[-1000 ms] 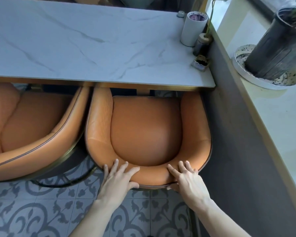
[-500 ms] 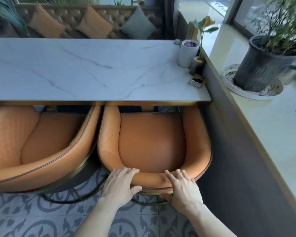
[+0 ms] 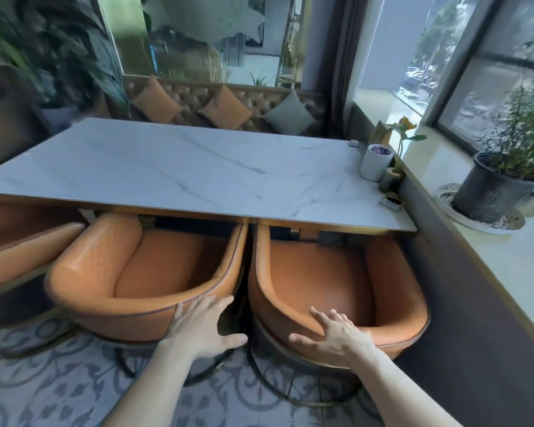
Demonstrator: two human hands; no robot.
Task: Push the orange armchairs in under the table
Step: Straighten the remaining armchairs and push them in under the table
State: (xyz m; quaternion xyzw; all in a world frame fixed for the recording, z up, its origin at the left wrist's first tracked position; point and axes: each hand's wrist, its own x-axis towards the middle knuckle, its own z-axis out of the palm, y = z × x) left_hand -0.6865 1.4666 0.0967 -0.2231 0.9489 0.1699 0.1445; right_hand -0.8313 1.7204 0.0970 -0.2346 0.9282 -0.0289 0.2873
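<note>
Three orange armchairs stand along the near side of a white marble table. The right armchair sits by the wall with its front tucked under the tabletop. The middle armchair is angled, its seat partly under the edge. A third armchair shows at the far left. My left hand is spread open against the back corner of the middle armchair. My right hand lies open on the back rim of the right armchair.
A white cup, a small plant and a small dish stand at the table's right end. A potted plant rests on the window ledge. A dark wall panel runs beside the right armchair. Patterned tiles cover the floor.
My view has lifted and swung left. My left hand has left the right armchair's back and moved to the middle armchair. My right hand stays on the right armchair.
</note>
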